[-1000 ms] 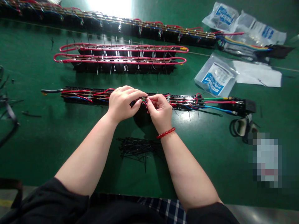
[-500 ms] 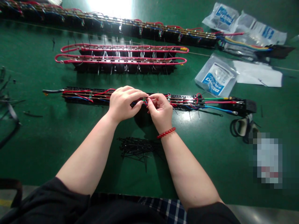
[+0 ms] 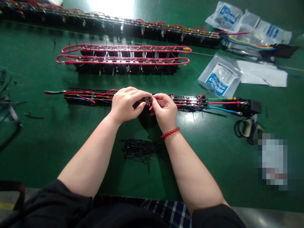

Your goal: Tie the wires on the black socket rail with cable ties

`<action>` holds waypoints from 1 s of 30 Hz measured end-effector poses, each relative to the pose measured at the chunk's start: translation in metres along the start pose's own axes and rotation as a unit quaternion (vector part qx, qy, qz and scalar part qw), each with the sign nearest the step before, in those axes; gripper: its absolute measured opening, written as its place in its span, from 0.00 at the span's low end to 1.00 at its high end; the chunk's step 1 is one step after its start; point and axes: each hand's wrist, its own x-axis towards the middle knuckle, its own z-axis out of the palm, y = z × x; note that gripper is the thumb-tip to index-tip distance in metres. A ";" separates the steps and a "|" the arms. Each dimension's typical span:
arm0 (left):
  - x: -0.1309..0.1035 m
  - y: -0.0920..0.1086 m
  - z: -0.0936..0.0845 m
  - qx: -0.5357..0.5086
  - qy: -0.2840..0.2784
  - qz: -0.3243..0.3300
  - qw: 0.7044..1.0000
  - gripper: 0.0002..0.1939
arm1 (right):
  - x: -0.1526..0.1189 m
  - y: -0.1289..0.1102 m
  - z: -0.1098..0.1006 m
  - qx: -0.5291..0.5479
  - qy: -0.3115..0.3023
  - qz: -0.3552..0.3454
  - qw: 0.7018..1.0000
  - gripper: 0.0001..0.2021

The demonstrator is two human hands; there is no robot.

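A long black strip with brass-coloured rails and red and blue wires, the wired strip (image 3: 80, 97), lies across the table in front of me. My left hand (image 3: 128, 104) is over its middle, fingers reaching along the far side and thumb at the near side. Beside it, my right hand (image 3: 165, 109) has thumb and forefinger pinched on a thin red wire (image 3: 158, 100); the fingers partly hide it. The fingertips of both hands nearly meet. Green, red and blue leads (image 3: 223, 103) come out of the strip's right end. Nearer me lies a pile of black cable ties (image 3: 139, 148).
Two strips with looped pink-red cables (image 3: 128, 60) lie farther back, and a longer wired strip (image 3: 133, 28) runs behind them. At right are plastic bags (image 3: 220, 77), white paper (image 3: 263, 74) and scissors (image 3: 248, 128). Black scraps (image 3: 14, 114) lie at left.
My right hand has shifted slightly to the right, still pinching at the wire. The left hand stays in place on the strip.
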 end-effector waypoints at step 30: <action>-0.001 0.001 0.001 0.000 0.001 -0.007 1.000 0.20 | -0.001 0.000 0.000 -0.011 0.020 0.001 1.000 0.07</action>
